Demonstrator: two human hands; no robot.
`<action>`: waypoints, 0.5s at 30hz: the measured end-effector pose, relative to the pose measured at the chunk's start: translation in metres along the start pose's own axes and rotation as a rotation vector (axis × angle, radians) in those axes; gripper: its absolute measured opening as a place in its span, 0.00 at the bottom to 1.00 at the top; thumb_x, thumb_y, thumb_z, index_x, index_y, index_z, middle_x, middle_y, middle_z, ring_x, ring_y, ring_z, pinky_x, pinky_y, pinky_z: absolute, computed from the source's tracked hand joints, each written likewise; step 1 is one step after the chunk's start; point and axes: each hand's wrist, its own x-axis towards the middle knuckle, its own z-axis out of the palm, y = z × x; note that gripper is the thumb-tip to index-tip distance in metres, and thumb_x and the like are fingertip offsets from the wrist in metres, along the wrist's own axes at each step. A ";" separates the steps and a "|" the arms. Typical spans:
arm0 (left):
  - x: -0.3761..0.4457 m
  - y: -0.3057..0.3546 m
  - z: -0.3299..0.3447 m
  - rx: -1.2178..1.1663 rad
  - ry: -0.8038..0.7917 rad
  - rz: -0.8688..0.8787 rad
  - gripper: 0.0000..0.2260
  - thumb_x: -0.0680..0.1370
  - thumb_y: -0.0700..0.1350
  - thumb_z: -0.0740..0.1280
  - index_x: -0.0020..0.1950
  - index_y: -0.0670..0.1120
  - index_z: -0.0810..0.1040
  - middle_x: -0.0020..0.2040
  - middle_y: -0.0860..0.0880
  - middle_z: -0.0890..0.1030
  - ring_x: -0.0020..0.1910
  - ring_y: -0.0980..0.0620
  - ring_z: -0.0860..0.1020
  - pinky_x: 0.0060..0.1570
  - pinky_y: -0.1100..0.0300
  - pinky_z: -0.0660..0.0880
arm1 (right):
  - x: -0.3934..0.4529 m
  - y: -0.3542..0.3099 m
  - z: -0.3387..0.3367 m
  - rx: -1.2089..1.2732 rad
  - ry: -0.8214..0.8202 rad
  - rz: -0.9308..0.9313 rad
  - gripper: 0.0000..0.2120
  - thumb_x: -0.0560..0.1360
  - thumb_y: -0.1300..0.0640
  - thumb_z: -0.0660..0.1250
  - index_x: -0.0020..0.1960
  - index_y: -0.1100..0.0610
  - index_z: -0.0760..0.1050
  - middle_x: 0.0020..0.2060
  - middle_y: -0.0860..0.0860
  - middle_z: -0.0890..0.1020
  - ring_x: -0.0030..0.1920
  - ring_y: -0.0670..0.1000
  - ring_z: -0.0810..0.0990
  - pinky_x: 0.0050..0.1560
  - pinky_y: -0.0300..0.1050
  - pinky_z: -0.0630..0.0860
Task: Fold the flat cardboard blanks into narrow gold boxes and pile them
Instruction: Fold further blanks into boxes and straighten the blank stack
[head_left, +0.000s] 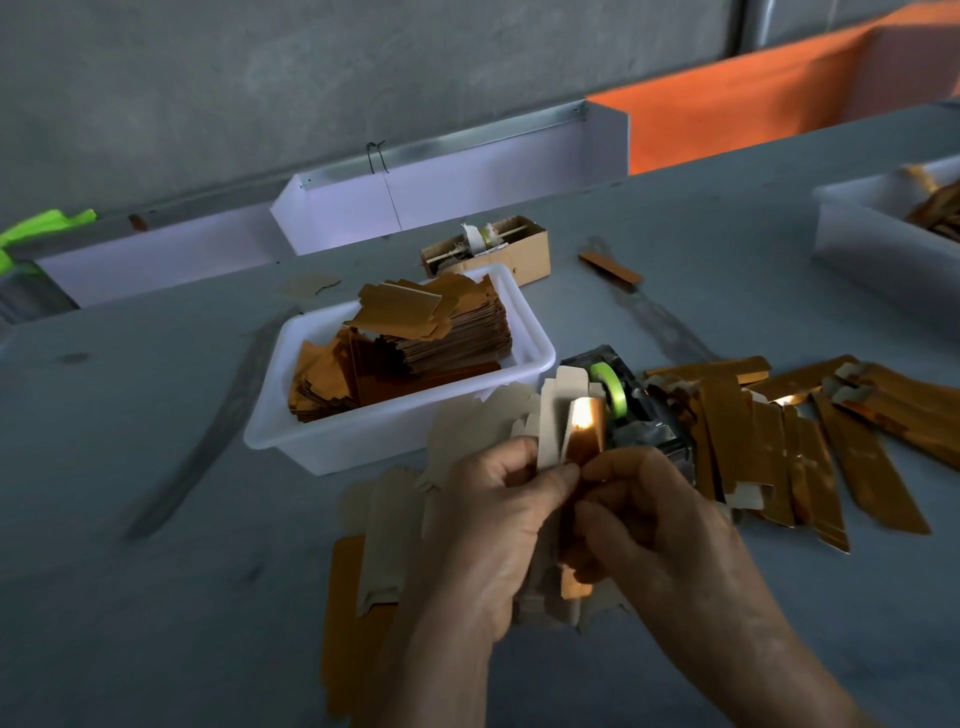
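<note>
Both hands hold one partly folded cardboard blank, grey-beige inside and shiny gold outside, standing upright over the table. My left hand grips its left side with thumb and fingers. My right hand pinches its right panel near the middle. Under my hands lie several flat blanks, beige side up. A pile of folded narrow gold boxes spreads to the right. A white tub behind my hands holds a stack of flat gold blanks.
A tape dispenser with a green roll sits just behind the held blank. A small brown carton stands further back, a single gold box lies alone, and another white tub is at far right. White trays line the table's far edge.
</note>
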 end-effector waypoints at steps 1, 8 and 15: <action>0.000 -0.001 0.000 0.005 0.007 -0.002 0.06 0.76 0.41 0.69 0.49 0.48 0.84 0.45 0.46 0.86 0.47 0.45 0.84 0.53 0.42 0.79 | 0.001 0.001 -0.001 0.008 0.037 0.022 0.09 0.72 0.55 0.69 0.46 0.44 0.71 0.37 0.45 0.82 0.36 0.42 0.81 0.33 0.39 0.79; -0.003 -0.003 0.000 0.094 -0.079 -0.038 0.09 0.74 0.41 0.70 0.53 0.49 0.83 0.48 0.49 0.85 0.51 0.49 0.83 0.59 0.47 0.76 | 0.009 0.004 -0.011 0.363 -0.007 0.256 0.17 0.61 0.44 0.68 0.45 0.51 0.80 0.37 0.51 0.83 0.41 0.48 0.83 0.45 0.44 0.77; -0.002 -0.003 -0.004 0.168 -0.023 0.007 0.08 0.72 0.40 0.73 0.49 0.49 0.80 0.44 0.50 0.85 0.46 0.51 0.83 0.53 0.48 0.79 | 0.014 0.005 -0.017 0.577 -0.118 0.281 0.11 0.68 0.52 0.67 0.45 0.57 0.81 0.38 0.52 0.85 0.39 0.49 0.84 0.40 0.41 0.79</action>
